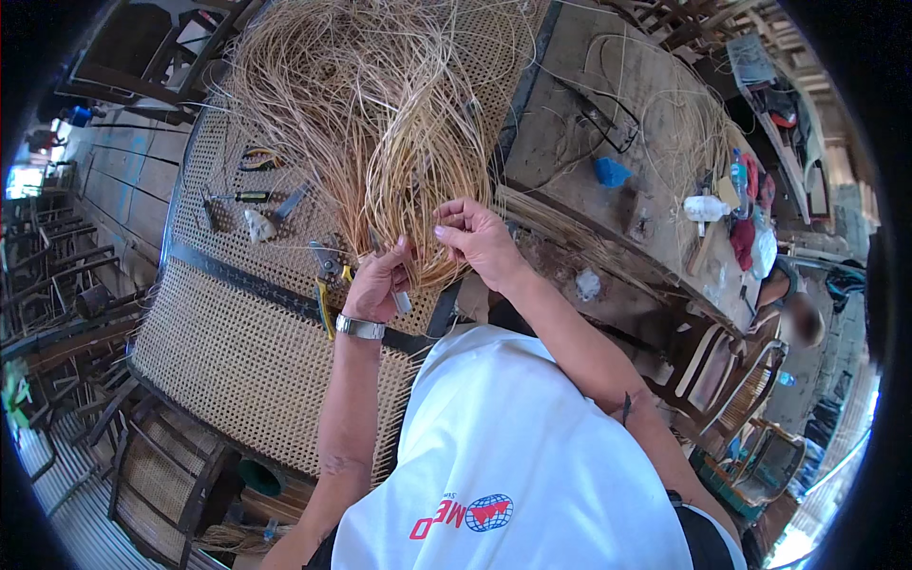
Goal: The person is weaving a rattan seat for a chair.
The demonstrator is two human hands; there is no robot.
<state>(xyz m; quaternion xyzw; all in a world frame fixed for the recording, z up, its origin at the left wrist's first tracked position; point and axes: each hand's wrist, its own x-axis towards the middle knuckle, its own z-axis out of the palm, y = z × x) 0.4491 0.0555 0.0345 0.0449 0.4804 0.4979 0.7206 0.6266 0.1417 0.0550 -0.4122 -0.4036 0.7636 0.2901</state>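
Observation:
A big loose bundle of tan rattan strands [408,142] lies across a woven cane panel [256,342] and bends round at its near end. My left hand [376,285], with a metal watch on the wrist, is closed at the left of that bend. A flat pale piece [403,303] sticks out below its fingers; its kind is unclear. At the right of the bend, my right hand [478,245] has its fingertips pinched against the strands, and a single strand there is too thin to follow. Yellow-handled pliers [324,306] rest beside my left wrist.
More pliers [260,160], a screwdriver [249,197] and a whitish lump [258,226] lie on the panel's left. On the right, a wooden bench [579,180] carries a blue piece [611,172], a white bottle [706,209] and loose strands. Another person [803,318] is at far right.

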